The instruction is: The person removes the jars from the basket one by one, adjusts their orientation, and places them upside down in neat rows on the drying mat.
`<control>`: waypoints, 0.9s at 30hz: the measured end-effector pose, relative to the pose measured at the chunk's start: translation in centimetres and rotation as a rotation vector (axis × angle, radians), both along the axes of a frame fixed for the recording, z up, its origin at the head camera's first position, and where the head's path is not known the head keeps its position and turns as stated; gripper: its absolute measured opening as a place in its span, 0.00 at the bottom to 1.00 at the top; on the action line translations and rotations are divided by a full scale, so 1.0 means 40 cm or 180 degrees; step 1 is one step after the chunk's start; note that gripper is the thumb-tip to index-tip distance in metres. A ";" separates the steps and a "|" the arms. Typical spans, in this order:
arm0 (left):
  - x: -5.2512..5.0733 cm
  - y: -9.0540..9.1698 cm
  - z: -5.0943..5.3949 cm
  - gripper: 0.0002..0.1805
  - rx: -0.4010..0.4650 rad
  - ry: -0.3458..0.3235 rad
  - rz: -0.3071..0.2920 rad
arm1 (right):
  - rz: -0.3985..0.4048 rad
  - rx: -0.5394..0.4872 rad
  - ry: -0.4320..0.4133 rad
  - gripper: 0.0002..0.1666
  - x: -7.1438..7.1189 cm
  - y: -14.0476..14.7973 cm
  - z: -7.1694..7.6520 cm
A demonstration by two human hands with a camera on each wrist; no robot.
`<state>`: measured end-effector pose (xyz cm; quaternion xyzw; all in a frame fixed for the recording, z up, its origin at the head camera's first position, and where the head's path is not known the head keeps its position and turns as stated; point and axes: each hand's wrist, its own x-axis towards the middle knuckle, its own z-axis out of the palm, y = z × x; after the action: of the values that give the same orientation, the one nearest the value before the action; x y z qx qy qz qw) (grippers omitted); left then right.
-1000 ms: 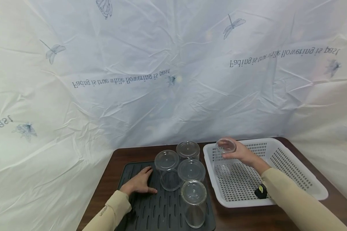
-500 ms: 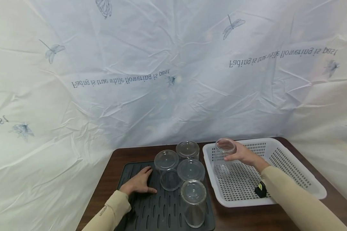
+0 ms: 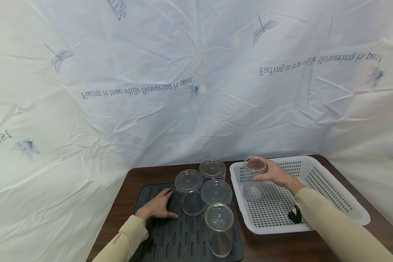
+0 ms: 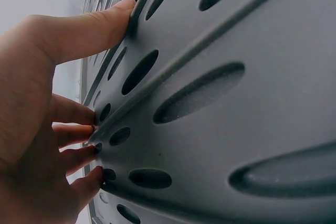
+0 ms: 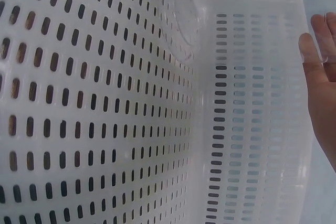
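Note:
My right hand (image 3: 273,173) grips a clear cylindrical cup (image 3: 254,168) near its top, at the back left corner of the white perforated basket (image 3: 257,230). In the right wrist view the cup's faint round base (image 5: 181,19) shows near the basket's corner; I cannot tell whether it touches the bottom. My left hand (image 3: 157,206) rests with spread fingers on the dark slotted drying mat (image 3: 180,242). In the left wrist view its fingertips touch the mat's surface and nothing is held. Several clear cups stand just right of that hand, among them a front one (image 3: 219,231).
A small black object with a yellow-green mark (image 3: 294,214) is by my right sleeve at the basket's front. The dark brown table (image 3: 118,203) carries mat and basket. A white printed sheet (image 3: 196,120) hangs behind it.
The right thumb has shifted very slightly on the cup. Otherwise both hands and the cups hold their places.

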<state>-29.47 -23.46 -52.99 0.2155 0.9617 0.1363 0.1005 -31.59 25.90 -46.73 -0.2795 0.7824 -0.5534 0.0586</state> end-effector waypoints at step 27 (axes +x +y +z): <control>0.000 -0.002 -0.003 0.59 0.0043 -0.0039 0.0041 | -0.0249 0.0436 0.0260 0.36 0.008 -0.008 0.049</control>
<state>-29.47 -23.55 -53.10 0.2092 0.9615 0.1448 0.1041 -31.26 25.58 -44.77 -0.2664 0.8304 -0.4887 0.0240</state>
